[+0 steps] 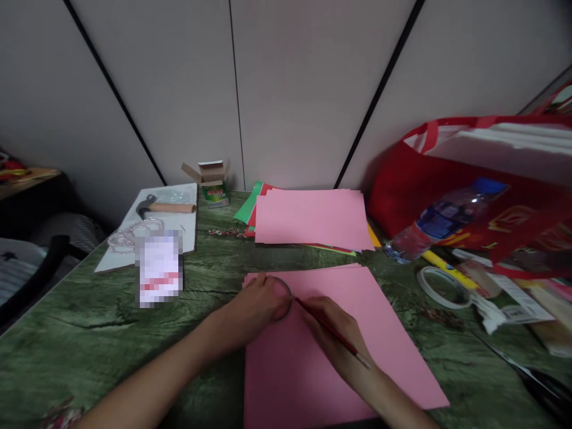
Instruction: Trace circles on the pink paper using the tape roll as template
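Observation:
A stack of pink paper sheets (pixel 384 345) lies on the table in front of me. On its upper left part my left hand (pixel 258 302) holds down a thin, dark-rimmed round ring (pixel 291 292), with pink showing inside the rim. The fingers are bent over the ring and partly hide it. My right hand (pixel 342 319) is closed in a writing grip around a dark red pencil (pixel 333 332). The pencil's tip is at the right edge of the ring, and its back end slants toward my right wrist.
Behind lies more pink paper (pixel 310 215) over coloured sheets. To the right are a tape roll (pixel 442 304), scissors (pixel 531 375), a bottle (pixel 447 217) and a red bag (pixel 397 173). At left are a phone (pixel 159 268), a hammer (pixel 172 208) and a small box (pixel 215 192).

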Motion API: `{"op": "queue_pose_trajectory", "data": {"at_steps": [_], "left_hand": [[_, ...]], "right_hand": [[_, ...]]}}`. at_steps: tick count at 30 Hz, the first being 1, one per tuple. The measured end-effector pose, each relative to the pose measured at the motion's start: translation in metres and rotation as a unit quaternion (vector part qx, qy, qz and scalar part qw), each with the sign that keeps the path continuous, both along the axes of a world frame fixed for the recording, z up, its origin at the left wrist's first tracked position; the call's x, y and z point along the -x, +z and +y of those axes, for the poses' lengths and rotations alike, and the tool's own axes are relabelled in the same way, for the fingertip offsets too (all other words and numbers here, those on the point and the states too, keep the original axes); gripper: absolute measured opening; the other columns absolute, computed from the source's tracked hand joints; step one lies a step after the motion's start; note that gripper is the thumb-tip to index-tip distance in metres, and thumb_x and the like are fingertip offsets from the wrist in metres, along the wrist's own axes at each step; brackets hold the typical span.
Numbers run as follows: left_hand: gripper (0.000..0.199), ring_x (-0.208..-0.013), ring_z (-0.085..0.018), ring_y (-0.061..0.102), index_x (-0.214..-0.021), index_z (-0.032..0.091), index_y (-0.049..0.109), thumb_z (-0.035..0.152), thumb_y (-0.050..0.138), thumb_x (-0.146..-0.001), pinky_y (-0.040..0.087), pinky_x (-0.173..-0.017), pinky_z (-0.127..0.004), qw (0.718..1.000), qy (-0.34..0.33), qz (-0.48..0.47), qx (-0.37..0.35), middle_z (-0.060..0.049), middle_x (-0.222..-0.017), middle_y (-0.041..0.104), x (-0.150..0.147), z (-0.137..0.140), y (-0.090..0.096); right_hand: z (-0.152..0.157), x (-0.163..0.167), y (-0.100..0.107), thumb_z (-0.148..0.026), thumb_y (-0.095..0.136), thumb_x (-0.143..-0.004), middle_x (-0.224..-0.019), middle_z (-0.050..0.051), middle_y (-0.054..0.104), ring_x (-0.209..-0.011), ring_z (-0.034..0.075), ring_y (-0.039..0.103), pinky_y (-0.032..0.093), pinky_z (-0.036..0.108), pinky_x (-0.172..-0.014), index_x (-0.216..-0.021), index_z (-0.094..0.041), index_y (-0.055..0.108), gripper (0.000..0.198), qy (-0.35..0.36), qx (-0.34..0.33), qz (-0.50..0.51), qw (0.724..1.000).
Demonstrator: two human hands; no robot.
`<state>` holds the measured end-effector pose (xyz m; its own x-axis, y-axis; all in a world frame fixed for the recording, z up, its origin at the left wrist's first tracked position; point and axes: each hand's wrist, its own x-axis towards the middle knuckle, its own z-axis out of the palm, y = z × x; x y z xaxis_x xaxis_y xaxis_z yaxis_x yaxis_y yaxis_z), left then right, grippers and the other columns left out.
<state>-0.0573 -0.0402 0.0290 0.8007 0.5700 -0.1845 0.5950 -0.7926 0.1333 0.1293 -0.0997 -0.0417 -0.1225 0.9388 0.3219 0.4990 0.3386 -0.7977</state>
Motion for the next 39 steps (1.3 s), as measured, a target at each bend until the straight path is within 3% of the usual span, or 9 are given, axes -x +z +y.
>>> {"op": "queue_pose_trajectory", "data": {"at_steps": [7,13,19,24,27,32,39], "left_hand": [[0.031,-0.086,-0.024,0.051,-0.091,0.015,0.062,-0.004,0.041,-0.077,0.039,-0.075,-0.033,0.999,-0.011,-0.002,-0.030,-0.009,-0.086,0.056,0.001,-0.001,-0.001],[0.024,-0.082,-0.022,0.050,-0.089,0.016,0.062,0.003,0.043,-0.084,0.039,-0.071,-0.030,0.998,-0.027,0.003,-0.049,-0.008,-0.085,0.056,0.002,-0.001,-0.002],[0.031,-0.084,-0.023,0.050,-0.105,0.023,0.061,0.007,0.045,-0.085,0.041,-0.066,-0.029,0.997,-0.013,0.019,-0.072,-0.008,-0.090,0.054,0.005,0.007,-0.014],[0.030,-0.085,-0.021,0.049,-0.104,0.027,0.062,0.009,0.048,-0.084,0.041,-0.063,-0.026,0.998,0.001,0.018,-0.058,-0.008,-0.093,0.052,0.008,0.011,-0.012],[0.029,-0.086,-0.021,0.048,-0.100,0.026,0.064,0.008,0.047,-0.085,0.041,-0.062,-0.025,0.998,0.002,0.017,-0.060,-0.007,-0.092,0.051,0.008,0.013,-0.009],[0.026,-0.085,-0.021,0.049,-0.099,0.026,0.064,0.012,0.046,-0.087,0.040,-0.059,-0.025,0.997,-0.008,0.026,-0.070,-0.007,-0.092,0.051,0.009,0.015,-0.008],[0.019,-0.085,-0.022,0.048,-0.092,0.023,0.065,0.015,0.048,-0.088,0.041,-0.060,-0.026,0.997,-0.004,0.004,-0.078,-0.008,-0.090,0.050,0.010,0.016,-0.018]], "right_hand": [[-0.015,0.009,-0.002,-0.014,0.047,-0.085,-0.085,0.005,0.065,-0.079,0.019,0.064,0.052,0.029,-0.070,-0.098,-0.021,0.059,0.019,-0.011,-0.087,-0.094,0.992],[-0.029,0.015,-0.002,-0.006,0.047,-0.080,-0.080,0.004,0.064,-0.073,0.019,0.061,0.050,0.029,-0.063,-0.094,-0.021,0.057,0.023,0.031,-0.065,-0.131,0.989],[-0.039,0.026,-0.005,-0.006,0.045,-0.081,-0.076,0.003,0.063,-0.069,0.017,0.061,0.049,0.028,-0.062,-0.092,-0.021,0.055,0.022,0.012,-0.087,-0.097,0.991],[-0.042,0.027,0.008,-0.009,0.048,-0.085,-0.088,0.005,0.064,-0.080,0.015,0.061,0.050,0.025,-0.067,-0.100,-0.021,0.057,0.021,0.106,-0.071,-0.085,0.988],[-0.041,0.032,0.006,-0.010,0.049,-0.085,-0.094,0.007,0.064,-0.083,0.017,0.061,0.050,0.027,-0.068,-0.105,-0.020,0.056,0.024,0.144,-0.115,-0.120,0.976],[-0.032,0.050,0.002,-0.010,0.046,-0.080,-0.077,0.007,0.063,-0.070,0.020,0.059,0.046,0.028,-0.053,-0.095,-0.016,0.054,0.018,0.111,-0.149,-0.217,0.958],[-0.024,0.064,0.000,-0.015,0.048,-0.085,-0.075,0.008,0.064,-0.068,0.021,0.057,0.039,0.028,-0.044,-0.086,-0.015,0.056,0.008,0.093,-0.190,-0.294,0.932]]}}
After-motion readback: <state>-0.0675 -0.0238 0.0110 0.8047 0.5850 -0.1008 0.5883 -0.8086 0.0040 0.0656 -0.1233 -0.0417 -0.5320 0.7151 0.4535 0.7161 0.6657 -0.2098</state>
